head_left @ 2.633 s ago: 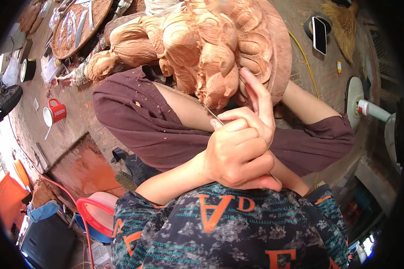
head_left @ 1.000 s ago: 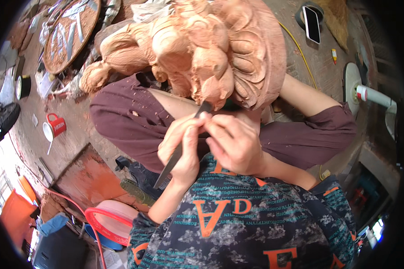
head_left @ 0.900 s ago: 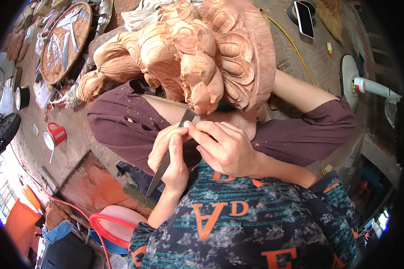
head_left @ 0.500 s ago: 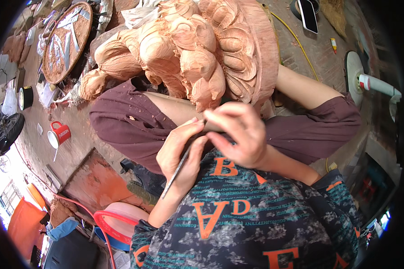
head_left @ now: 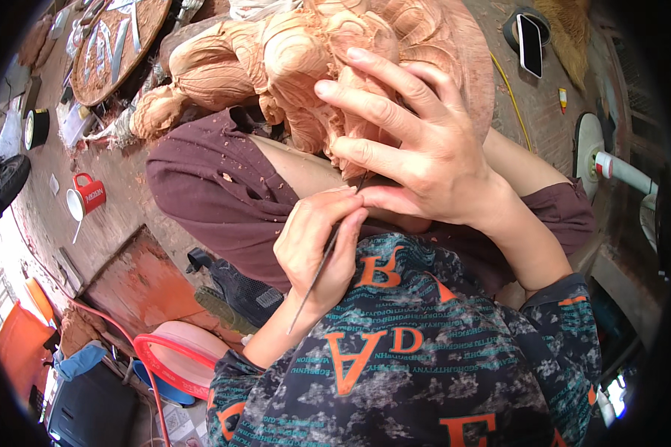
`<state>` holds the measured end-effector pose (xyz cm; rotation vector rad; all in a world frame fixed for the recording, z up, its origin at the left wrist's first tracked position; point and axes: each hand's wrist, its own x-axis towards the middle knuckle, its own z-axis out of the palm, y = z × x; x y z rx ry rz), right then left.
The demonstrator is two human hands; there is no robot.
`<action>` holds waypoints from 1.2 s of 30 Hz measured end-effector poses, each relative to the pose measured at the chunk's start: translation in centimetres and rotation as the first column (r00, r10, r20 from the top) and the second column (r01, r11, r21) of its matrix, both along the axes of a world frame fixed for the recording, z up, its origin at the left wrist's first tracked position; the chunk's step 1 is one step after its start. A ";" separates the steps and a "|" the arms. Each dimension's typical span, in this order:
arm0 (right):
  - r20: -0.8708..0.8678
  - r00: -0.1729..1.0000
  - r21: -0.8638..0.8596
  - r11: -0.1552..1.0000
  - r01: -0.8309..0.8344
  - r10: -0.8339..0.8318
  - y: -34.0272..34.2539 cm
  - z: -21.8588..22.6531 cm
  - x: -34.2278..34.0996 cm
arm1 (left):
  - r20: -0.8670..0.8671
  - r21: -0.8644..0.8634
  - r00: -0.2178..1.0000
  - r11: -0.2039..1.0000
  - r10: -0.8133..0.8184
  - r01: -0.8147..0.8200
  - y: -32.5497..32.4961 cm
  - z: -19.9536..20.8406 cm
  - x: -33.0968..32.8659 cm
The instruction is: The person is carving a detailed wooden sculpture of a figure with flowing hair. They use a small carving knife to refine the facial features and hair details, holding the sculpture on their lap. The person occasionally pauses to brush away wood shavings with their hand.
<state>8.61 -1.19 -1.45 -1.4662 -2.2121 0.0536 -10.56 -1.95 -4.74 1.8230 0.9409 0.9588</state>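
Fingers of the left hand (head_left: 317, 249) pinch a thin carving tool (head_left: 324, 257), its tip aimed toward one o'clock at the underside of the wooden carving (head_left: 276, 59) resting across the lap at twelve o'clock. The right hand (head_left: 417, 153) lies spread over the carving, steadying it. Fine detailing seems underway; the next cut likely needs light, controlled pressure.

1. The floor (head_left: 119, 194) is bare reddish ground dusted with wood shavings, spreading left of the fingers (head_left: 350, 216).
2. A red mug (head_left: 88, 197) stands on it, well left of the fingers.
3. A round carved wooden panel (head_left: 115, 41) lies far up-left.
4. A dark phone (head_left: 530, 41) lies up-right, a yellow cord (head_left: 511, 97) trailing beside it.
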 end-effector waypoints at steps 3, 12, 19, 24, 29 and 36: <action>-0.002 0.998 0.022 0.998 0.056 -0.056 -0.1 -0.3 -0.4 | 0.076 -0.184 0.996 0.983 0.041 -0.027 -0.1 0.1 -0.3; -0.012 0.996 0.073 0.993 0.092 -0.091 -0.5 -1.2 -1.7 | 0.185 -0.269 0.977 0.962 0.103 -0.050 -0.6 -1.1 -1.2; -0.040 0.999 0.077 0.996 0.033 -0.030 -0.1 -1.3 -0.7 | 0.109 -0.145 0.991 0.988 0.072 -0.056 -0.4 -0.6 -0.6; 0.012 0.998 0.104 0.993 0.052 -0.054 0.5 -1.5 -0.7 | 0.185 -0.309 0.970 0.946 0.158 -0.096 -0.1 -0.5 -0.5; -0.060 0.998 0.088 0.996 -0.001 0.006 0.7 -0.9 0.0 | 0.110 -0.141 0.992 0.989 0.065 -0.050 -0.3 -0.2 0.3; -0.040 0.998 0.055 0.998 0.040 -0.038 0.6 -0.4 -0.6 | 0.149 -0.169 0.981 0.980 0.127 -0.101 -0.3 0.0 0.0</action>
